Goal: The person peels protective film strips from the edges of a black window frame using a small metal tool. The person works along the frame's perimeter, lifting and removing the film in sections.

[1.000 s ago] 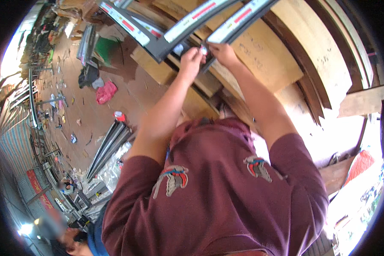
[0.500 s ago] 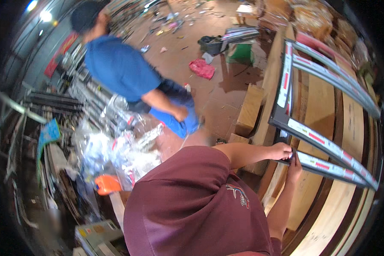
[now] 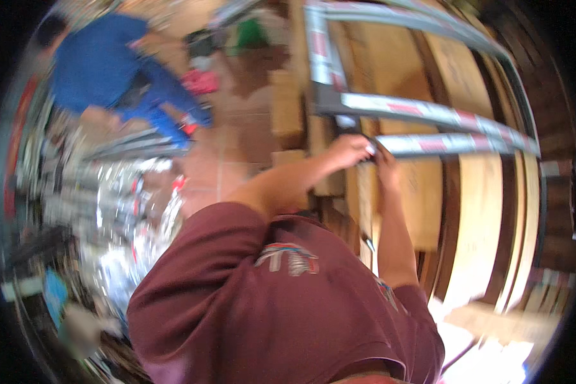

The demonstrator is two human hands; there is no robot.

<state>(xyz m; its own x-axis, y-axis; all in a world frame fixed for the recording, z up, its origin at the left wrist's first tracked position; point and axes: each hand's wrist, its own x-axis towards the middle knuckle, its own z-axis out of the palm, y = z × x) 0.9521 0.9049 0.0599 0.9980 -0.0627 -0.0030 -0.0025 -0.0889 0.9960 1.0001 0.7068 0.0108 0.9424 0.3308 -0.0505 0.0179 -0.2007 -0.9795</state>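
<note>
A dark metal frame (image 3: 422, 111) with film-covered bars, white with red patches, lies across timber beams at the right. Both hands meet at the dark end of its lower bar (image 3: 435, 144). My left hand (image 3: 351, 151) is closed there, fingers pinched; a small pale spot shows at its fingertips, too blurred to name. My right hand (image 3: 386, 163) comes up from below, its fingers bent and pressed against the bar's end beside the left one. The palms and whatever is between the fingertips are hidden.
Thick wooden beams (image 3: 483, 217) lie beneath the frame. On the left, a co-worker in a blue shirt (image 3: 96, 64) bends forward near clear plastic wrapping (image 3: 118, 256) and metal profiles. A pink bag (image 3: 200, 81) and a green object (image 3: 248, 35) are on the tiled floor (image 3: 240, 134).
My view has swung to the right, so the frame and my hands appear further left. Both hands stay at the same bar end. The co-worker now bends lower.
</note>
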